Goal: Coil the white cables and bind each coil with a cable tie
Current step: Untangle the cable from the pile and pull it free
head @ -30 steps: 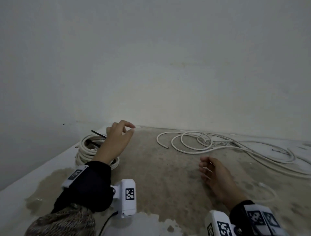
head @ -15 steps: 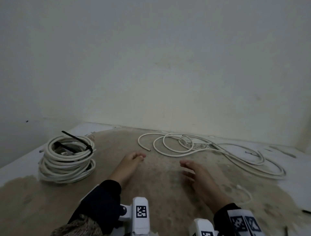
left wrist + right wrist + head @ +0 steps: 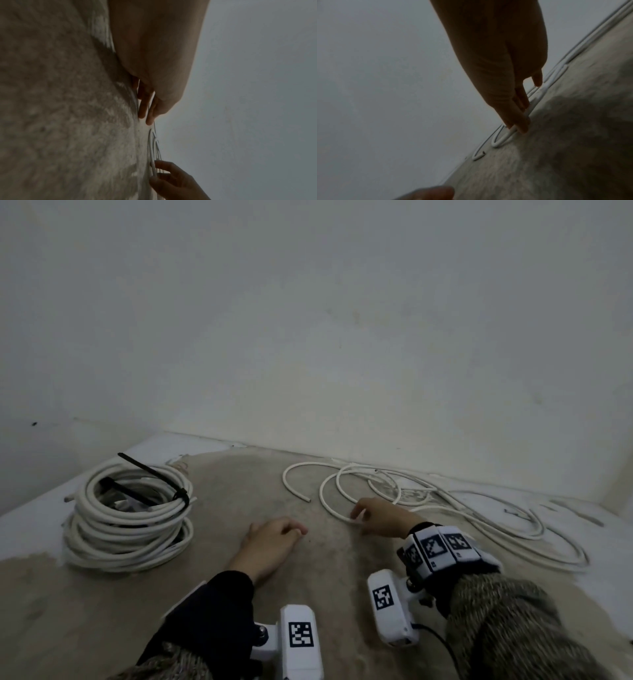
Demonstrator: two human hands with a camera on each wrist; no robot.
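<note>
**One coil bound, the second cable just being picked up**

The worn, sand-coloured tabletop [image 3: 212,604] with pale edges runs up to a plain grey-white wall [image 3: 308,320] and carries everything in play. On its left sits the finished bundle of white cable [image 3: 126,529], stacked in several round turns and bound at its right rim by a black plastic cable tie [image 3: 181,496] whose long tail sticks up and to the left. It lies well apart from both hands.

On the right, a loose white cable [image 3: 462,508] sprawls in wide, flat loops along the foot of the wall, its cut end [image 3: 306,499] pointing toward the middle of the tabletop.

The right hand [image 3: 380,518] is at the nearest loop; its fingertips [image 3: 522,128] are down on the cable and appear to pinch it between thumb and fingers, though the dim wrist view does not show how firm that hold is. The left hand [image 3: 274,546] rests low over bare tabletop between the bundle and the loose cable, fingers loosely curled, holding nothing.

Judging by this, the step in hand is starting the second coil. The next move probably calls for lifting the pinched loop, bringing the left hand in to hold the gathered turns, and feeding cable round evenly; the tangled stretch near the wall may snag as it is drawn in. I see no spare cable tie.
</note>
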